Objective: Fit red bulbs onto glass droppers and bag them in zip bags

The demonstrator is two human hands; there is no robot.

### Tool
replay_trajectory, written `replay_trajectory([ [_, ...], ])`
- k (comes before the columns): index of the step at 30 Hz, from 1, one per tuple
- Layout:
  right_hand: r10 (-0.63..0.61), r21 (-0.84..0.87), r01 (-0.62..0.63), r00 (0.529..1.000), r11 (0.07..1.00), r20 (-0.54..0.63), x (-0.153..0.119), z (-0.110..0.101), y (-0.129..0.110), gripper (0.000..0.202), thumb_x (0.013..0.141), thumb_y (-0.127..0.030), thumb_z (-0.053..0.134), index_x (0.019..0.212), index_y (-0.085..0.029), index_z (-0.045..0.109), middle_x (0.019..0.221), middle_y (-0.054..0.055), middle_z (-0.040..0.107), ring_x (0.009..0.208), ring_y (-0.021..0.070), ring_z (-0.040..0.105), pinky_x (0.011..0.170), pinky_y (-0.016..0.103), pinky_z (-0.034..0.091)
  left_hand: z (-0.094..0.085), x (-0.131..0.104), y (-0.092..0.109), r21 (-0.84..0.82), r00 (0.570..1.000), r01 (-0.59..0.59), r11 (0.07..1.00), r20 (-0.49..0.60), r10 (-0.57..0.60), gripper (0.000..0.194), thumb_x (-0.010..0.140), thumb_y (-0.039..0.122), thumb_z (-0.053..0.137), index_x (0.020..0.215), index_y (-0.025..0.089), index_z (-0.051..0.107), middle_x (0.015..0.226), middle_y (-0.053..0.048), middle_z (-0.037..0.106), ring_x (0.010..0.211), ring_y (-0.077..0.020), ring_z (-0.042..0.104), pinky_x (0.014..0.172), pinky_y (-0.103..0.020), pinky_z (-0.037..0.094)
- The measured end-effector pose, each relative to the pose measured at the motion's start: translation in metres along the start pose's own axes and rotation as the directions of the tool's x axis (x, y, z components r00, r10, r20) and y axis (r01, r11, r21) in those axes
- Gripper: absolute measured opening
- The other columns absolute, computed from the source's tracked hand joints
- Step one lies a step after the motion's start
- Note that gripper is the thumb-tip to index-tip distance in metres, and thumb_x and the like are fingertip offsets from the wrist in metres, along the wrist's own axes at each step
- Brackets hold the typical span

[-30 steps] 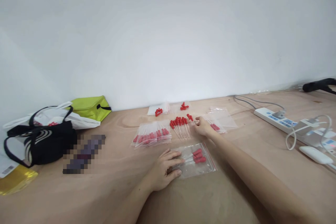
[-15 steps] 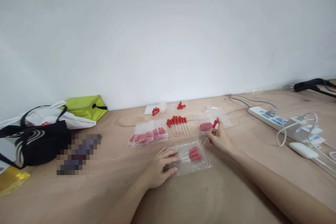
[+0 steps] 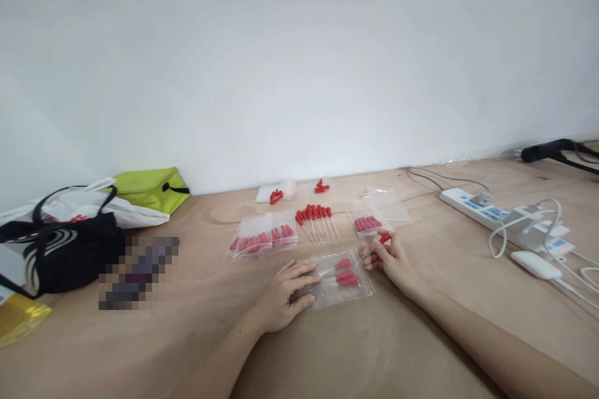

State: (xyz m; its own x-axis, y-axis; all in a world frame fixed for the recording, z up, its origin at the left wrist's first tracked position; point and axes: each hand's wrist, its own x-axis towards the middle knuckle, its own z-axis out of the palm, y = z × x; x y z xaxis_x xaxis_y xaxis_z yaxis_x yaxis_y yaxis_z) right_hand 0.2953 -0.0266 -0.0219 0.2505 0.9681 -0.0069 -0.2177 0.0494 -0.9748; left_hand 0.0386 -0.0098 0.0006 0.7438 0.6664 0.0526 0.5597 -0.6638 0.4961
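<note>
My left hand lies with fingers spread on the closed end of a clear zip bag, pressing it to the table. Several droppers with red bulbs are inside, bulbs toward the red-edged mouth. At that mouth, my right hand pinches another dropper by its red bulb. Its thin tube points down-left to the bag's edge; whether the tip is inside, I cannot tell. Beyond the bag, a row of loose droppers is fanned out, bulbs away from me.
Filled bags overlap at the left, and another filled bag sits at the right near flat bags. Small red bulbs lie by the wall. A power strip with cables stands right; a black bag and green bag left.
My right hand has come down and closer to the bag's mouth with the dropper. One dropper inside now lies apart from the others. My left hand stays in place.
</note>
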Motion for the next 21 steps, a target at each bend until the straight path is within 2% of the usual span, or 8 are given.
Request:
replay_trajectory([
  [3,0.012,-0.016,-0.012,1.000,1.000,0.008,-0.004,-0.002,0.000,0.051,0.063,-0.055,0.059,0.093,-0.024,0.031,0.056,-0.008,0.054,0.042,0.0114,0.054,0.040,0.024,0.045,0.001,0.000,-0.001,0.003,1.000,-0.009,1.000,-0.004,0.009,0.035,0.082,0.031,0.050,0.117,0.029,0.052,0.130,-0.002,0.045,0.121,-0.0216,0.038,0.104,-0.047,0.020],
  [7,0.027,0.054,-0.026,0.999,0.998,-0.027,-0.005,-0.006,0.002,0.042,0.064,-0.052,0.060,0.088,-0.023,0.040,0.063,-0.007,0.053,0.053,0.0114,0.058,0.053,0.027,0.050,0.000,0.001,0.000,0.006,1.000,-0.004,1.000,0.005,0.003,0.035,0.082,0.032,0.050,0.117,0.028,0.051,0.130,-0.002,0.045,0.121,-0.0218,0.037,0.104,-0.046,0.020],
  [10,0.070,-0.002,-0.070,0.997,0.998,0.021,-0.005,-0.007,0.005,0.038,0.062,-0.049,0.063,0.080,-0.020,0.047,0.064,-0.004,0.054,0.057,0.0108,0.058,0.059,0.027,0.050,-0.001,0.001,0.001,0.008,1.000,-0.011,1.000,0.003,0.011,0.038,0.083,0.032,0.049,0.120,0.027,0.048,0.130,-0.003,0.045,0.121,-0.0214,0.037,0.105,-0.045,0.020],
  [13,0.103,-0.130,-0.086,0.987,0.988,0.126,-0.008,-0.006,0.007,0.038,0.059,-0.045,0.067,0.080,-0.018,0.050,0.065,-0.004,0.055,0.050,0.0088,0.055,0.049,0.024,0.047,0.000,0.000,0.001,0.010,1.000,-0.012,1.000,-0.017,0.012,0.045,0.082,0.032,0.050,0.125,0.025,0.041,0.129,-0.004,0.046,0.121,-0.0209,0.038,0.105,-0.044,0.020],
  [16,0.114,-0.263,-0.067,0.979,0.962,0.167,-0.010,-0.004,0.009,0.037,0.056,-0.043,0.069,0.075,-0.018,0.049,0.062,-0.006,0.053,0.039,0.0059,0.047,0.035,0.019,0.036,0.001,-0.001,0.000,0.013,1.000,-0.008,1.000,-0.028,0.009,0.048,0.082,0.033,0.049,0.128,0.024,0.036,0.130,-0.003,0.045,0.121,-0.0208,0.037,0.106,-0.044,0.020],
  [18,0.098,-0.317,-0.032,0.976,0.948,0.192,-0.009,-0.003,0.010,0.035,0.056,-0.043,0.069,0.068,-0.018,0.048,0.056,-0.006,0.051,0.038,0.0053,0.043,0.034,0.018,0.032,0.001,-0.001,0.000,0.015,1.000,-0.012,1.000,-0.026,0.012,0.048,0.083,0.033,0.048,0.128,0.025,0.035,0.131,-0.003,0.045,0.122,-0.0207,0.036,0.106,-0.044,0.020],
  [21,0.038,-0.339,0.045,0.971,0.940,0.235,-0.007,-0.003,0.012,0.032,0.057,-0.041,0.070,0.063,-0.016,0.052,0.054,-0.004,0.052,0.043,0.0059,0.044,0.041,0.020,0.035,0.000,-0.001,0.000,0.020,1.000,-0.012,1.000,-0.020,0.013,0.048,0.083,0.033,0.048,0.128,0.025,0.035,0.130,-0.002,0.045,0.121,-0.0206,0.037,0.106,-0.044,0.019],
])
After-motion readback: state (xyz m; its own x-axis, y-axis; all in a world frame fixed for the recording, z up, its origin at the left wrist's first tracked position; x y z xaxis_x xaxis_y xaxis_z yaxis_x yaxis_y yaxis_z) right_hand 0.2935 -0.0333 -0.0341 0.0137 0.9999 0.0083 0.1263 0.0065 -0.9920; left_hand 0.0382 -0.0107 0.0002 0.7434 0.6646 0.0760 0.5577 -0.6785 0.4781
